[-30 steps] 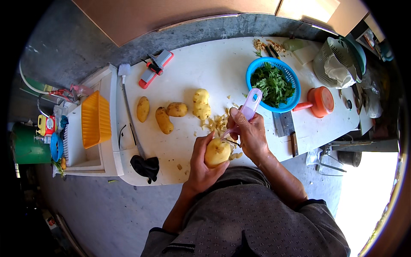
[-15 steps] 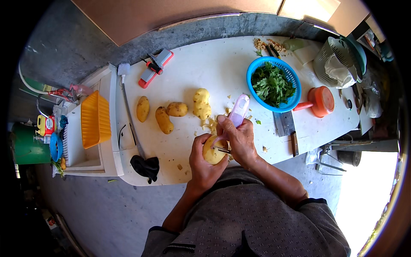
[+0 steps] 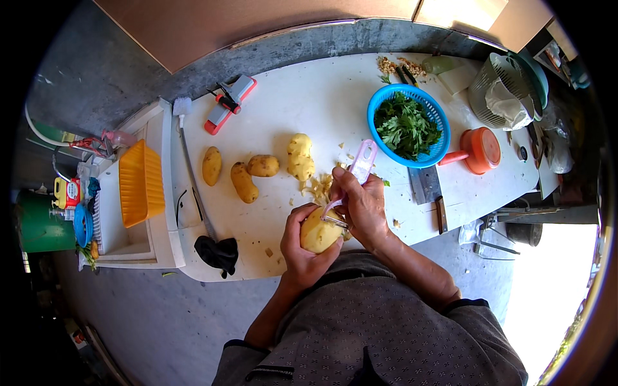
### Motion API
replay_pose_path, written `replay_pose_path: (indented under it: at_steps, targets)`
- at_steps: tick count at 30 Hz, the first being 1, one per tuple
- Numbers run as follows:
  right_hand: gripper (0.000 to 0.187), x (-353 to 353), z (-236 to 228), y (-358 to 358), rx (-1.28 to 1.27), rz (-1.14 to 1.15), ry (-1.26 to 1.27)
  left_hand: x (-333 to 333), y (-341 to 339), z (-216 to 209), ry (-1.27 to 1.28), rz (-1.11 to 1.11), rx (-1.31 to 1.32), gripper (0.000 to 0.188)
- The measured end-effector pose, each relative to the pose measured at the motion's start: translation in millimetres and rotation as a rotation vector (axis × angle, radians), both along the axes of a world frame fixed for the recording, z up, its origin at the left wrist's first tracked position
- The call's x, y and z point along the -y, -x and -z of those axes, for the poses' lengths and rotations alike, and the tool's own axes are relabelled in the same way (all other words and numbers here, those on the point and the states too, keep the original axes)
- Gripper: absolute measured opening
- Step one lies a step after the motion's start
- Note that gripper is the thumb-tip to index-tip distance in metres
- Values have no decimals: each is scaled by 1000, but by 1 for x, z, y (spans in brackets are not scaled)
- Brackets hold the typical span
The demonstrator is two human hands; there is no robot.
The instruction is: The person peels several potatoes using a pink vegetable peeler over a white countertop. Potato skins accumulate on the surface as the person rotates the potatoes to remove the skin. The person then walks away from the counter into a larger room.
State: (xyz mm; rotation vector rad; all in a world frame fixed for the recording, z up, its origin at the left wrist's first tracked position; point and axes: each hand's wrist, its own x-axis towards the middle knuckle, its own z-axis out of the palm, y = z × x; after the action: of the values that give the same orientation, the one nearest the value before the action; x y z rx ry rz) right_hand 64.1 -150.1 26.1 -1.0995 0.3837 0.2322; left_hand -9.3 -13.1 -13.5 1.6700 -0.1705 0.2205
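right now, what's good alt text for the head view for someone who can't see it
A person's left hand holds a mostly peeled potato while the right hand holds a pale purple peeler against it. On the white table are four more potatoes, peelings and a blue basket of leafy greens.

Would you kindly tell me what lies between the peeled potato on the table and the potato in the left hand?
In the head view, pale peelings lie between the peeled potato and the held potato in the left hand.

We see blown-out glare at four o'clock, deep shadow at eight, fisheye distortion bowing the mottled grey wall [image 3: 302, 48].
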Motion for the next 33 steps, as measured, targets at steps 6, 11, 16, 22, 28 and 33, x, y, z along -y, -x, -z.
replay_pose_path:
  at_steps: [6,11,16,22,28,33]
  targets:
    - [26,24,20,-17,131,66,76,-8,8,-8,122,54,-79,65]
    - [22,33,4,-17,205,64,65,-6,6,-9,64,44,-78,63]
    - [23,15,-6,2,211,-88,67,-4,4,-8,99,33,-130,64]
    - [23,4,-9,8,186,-187,91,-1,5,-5,113,51,-96,61]
    - [22,5,-11,6,140,-271,217,-10,5,-8,63,165,-122,62]
    - [22,11,-15,4,173,-246,207,-10,1,-18,57,177,-121,60]
